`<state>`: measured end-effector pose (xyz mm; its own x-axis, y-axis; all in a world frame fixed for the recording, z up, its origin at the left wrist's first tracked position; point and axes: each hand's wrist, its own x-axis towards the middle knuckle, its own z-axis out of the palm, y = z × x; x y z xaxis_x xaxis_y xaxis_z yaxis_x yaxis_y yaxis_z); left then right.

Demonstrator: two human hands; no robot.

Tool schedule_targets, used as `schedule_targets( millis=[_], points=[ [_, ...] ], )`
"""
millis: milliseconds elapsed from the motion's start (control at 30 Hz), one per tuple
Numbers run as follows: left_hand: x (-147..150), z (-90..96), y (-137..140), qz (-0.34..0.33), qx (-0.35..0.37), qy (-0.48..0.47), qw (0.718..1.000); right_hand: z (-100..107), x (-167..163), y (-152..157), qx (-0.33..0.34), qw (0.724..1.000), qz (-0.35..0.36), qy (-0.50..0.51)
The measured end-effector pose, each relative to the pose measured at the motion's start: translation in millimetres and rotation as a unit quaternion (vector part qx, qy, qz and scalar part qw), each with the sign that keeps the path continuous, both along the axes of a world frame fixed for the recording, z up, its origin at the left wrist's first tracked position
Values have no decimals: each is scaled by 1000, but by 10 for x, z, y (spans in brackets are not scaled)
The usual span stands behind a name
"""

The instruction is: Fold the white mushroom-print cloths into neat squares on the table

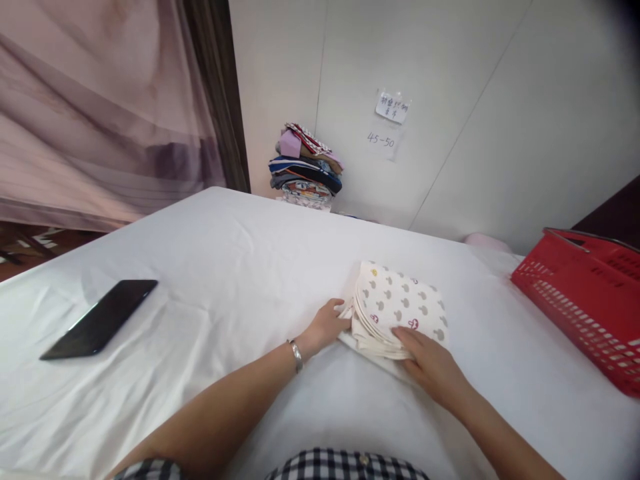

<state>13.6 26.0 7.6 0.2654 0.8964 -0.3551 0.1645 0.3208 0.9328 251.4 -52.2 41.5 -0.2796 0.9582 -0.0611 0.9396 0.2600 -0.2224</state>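
Observation:
A folded white cloth (400,303), printed with small grey shapes and a few yellow and magenta ones, lies in several layers on the white-covered table (210,393). At its left edge, my left hand (327,327) pinches the layers near a loose corner; the fingertips are partly hidden. My right hand (433,367) grips the near edge, with a finger on the printed top and the others lower down by the side. A white layer sticks out below the stack toward me.
A black tablet-like slab (103,320) lies on the left. The red plastic basket (585,300) stands at the right edge. Behind the table, a pile of folded clothes (306,167) is against the wall, which carries a handwritten note (393,108). A pink curtain (100,113) hangs at left.

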Motion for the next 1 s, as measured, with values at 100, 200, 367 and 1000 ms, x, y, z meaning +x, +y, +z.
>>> schedule_targets(
  millis=[100,200,367,1000],
  points=[
    [-50,123,34,15,22,3,1000,130,39,12,-32,995,-52,73],
    [-153,217,106,37,34,13,999,240,-27,16,-55,991,-54,106],
    [-324,127,210,9,-9,58,998,163,-389,65,-4,1000,4,-18],
    [-604,174,424,-77,-133,-98,983,97,-819,390,2,1000,18,-1]
  ],
)
